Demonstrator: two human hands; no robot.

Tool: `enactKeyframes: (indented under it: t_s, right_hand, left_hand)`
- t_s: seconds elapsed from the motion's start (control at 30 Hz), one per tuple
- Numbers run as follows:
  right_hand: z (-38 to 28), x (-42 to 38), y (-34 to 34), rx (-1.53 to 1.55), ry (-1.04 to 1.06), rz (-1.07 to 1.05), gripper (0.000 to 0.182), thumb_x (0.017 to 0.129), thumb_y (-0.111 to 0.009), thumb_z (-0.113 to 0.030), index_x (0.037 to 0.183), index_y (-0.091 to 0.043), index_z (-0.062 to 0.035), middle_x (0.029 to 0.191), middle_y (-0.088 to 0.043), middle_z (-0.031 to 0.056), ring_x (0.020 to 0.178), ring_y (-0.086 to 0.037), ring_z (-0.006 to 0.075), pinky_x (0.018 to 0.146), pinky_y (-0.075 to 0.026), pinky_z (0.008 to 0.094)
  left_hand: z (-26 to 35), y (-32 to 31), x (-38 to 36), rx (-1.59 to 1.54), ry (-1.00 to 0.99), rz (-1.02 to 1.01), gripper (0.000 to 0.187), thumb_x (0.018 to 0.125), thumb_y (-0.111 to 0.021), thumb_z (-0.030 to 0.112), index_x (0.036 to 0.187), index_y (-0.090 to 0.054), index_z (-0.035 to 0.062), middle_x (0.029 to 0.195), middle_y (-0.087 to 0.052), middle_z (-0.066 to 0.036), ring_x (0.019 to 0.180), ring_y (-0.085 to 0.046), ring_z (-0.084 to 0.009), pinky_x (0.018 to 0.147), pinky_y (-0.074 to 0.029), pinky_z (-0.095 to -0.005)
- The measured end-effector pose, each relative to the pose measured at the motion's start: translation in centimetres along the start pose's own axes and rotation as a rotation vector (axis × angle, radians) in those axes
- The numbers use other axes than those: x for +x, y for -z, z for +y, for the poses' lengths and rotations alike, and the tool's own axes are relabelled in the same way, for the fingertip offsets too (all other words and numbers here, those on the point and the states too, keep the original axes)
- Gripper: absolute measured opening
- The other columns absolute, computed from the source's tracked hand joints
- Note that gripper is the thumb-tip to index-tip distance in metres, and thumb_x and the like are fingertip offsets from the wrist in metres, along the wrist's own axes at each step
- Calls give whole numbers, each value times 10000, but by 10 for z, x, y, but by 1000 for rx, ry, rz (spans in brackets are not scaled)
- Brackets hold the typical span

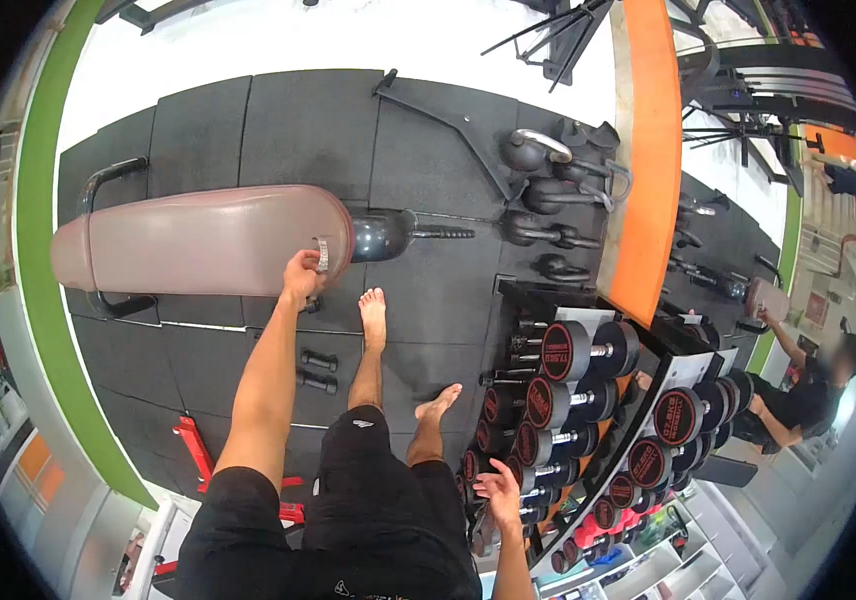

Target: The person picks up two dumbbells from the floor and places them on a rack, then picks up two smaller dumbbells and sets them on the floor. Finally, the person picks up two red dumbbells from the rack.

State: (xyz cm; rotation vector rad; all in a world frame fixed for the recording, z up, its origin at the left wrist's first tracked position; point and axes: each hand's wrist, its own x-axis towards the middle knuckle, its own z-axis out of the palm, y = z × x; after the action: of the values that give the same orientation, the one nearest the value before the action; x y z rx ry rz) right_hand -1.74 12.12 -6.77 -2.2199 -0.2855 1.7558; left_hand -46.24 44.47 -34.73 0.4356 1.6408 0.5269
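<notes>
My left hand (300, 276) reaches out to the near end of the padded brownish bench (198, 238). Its fingers are closed on a small silver band (323, 254), which looks like a metal watch strap, at the pad's edge. Low on the right, my right hand (498, 489) has its fingers spread and holds nothing. It is beside the rack's round-headed dumbbells (540, 403); whether it touches one cannot be made out.
Two small dumbbells (318, 371) lie on the black mat floor below the bench. Kettlebells (528, 150) stand by the orange-edged mirror (643, 150). A red metal frame (193, 447) is at lower left. My bare feet are between bench and rack.
</notes>
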Motion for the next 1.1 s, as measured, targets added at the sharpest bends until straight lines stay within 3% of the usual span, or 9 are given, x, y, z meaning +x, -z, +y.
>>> enactKeyframes:
  t_s: [0.13, 0.23, 0.33, 0.43, 0.53, 0.63, 0.73, 0.93, 1.1]
  right_hand:
    - [-4, 5, -5, 6, -3, 0, 444, 949, -548, -24, 1386, -473, -63, 1014, -679, 150, 837, -699, 236, 722, -578, 322]
    - [-10, 6, -10, 28, 10, 28, 442, 942, -573, -26, 1376, -495, -57, 995, -693, 145, 815, -704, 214, 703, -580, 310]
    - [-9, 9, -15, 25, 13, 28, 431, 949, -571, -30, 1372, -504, -72, 1000, -692, 134, 815, -701, 204, 709, -571, 298]
    - [-7, 12, -21, 3, -6, 24, 419, 953, -568, -27, 1366, -512, -75, 1000, -691, 121, 822, -698, 194, 715, -566, 291]
    - [-6, 13, -30, -10, -10, 18, 416, 954, -570, -26, 1363, -515, -74, 995, -689, 116, 828, -696, 191, 723, -564, 290]
    - [-4, 9, -35, -9, -5, 19, 407, 955, -565, -34, 1358, -518, -71, 996, -687, 115, 836, -695, 191, 723, -559, 288]
    - [-6, 4, -36, -18, -1, 33, 402, 956, -565, -44, 1355, -521, -71, 998, -687, 115, 841, -695, 191, 724, -557, 287]
    - [4, -4, -37, -4, 20, 56, 398, 953, -579, -65, 1347, -527, -71, 1000, -688, 113, 840, -693, 188, 733, -556, 291]
    - [13, -8, -44, 0, 23, 57, 392, 954, -577, -60, 1343, -532, -72, 996, -687, 109, 830, -689, 180, 731, -553, 286]
  left_hand:
    - [26, -9, -38, -164, -5, -61, 837, 735, -595, -178, 1484, -386, 131, 937, -593, -102, 748, -627, -198, 605, -570, -353]
    - [41, -7, -40, -122, -159, -68, 886, 777, -577, -168, 1544, -285, 166, 950, -575, -104, 700, -623, -197, 612, -583, -351]
    - [62, -9, -44, -83, -246, -43, 816, 804, -570, -147, 1526, -312, 135, 930, -580, -107, 691, -626, -199, 606, -581, -335]
    - [41, 2, -12, -3, -219, -22, 685, 793, -589, -152, 1424, -409, 46, 930, -602, -122, 711, -643, -207, 606, -582, -328]
    - [33, 0, -1, -88, -28, 154, 529, 763, -622, -153, 1255, -487, -14, 954, -629, -139, 755, -670, -218, 598, -576, -331]
    - [22, -1, 3, -4, 60, 278, 470, 735, -673, -126, 1161, -506, -17, 964, -644, -154, 802, -687, -228, 609, -574, -344]
    - [30, -9, -10, 166, 58, 375, 525, 711, -683, -105, 1205, -530, -16, 981, -673, -152, 836, -686, -220, 717, -563, -356]
    - [3, 4, 8, 249, -162, 394, 450, 686, -730, -42, 1120, -655, 51, 934, -719, -92, 866, -689, -206, 762, -551, -341]
    - [14, 6, 4, 491, -197, 433, 422, 655, -722, -17, 1072, -691, 45, 896, -715, -125, 837, -695, -247, 777, -541, -366]
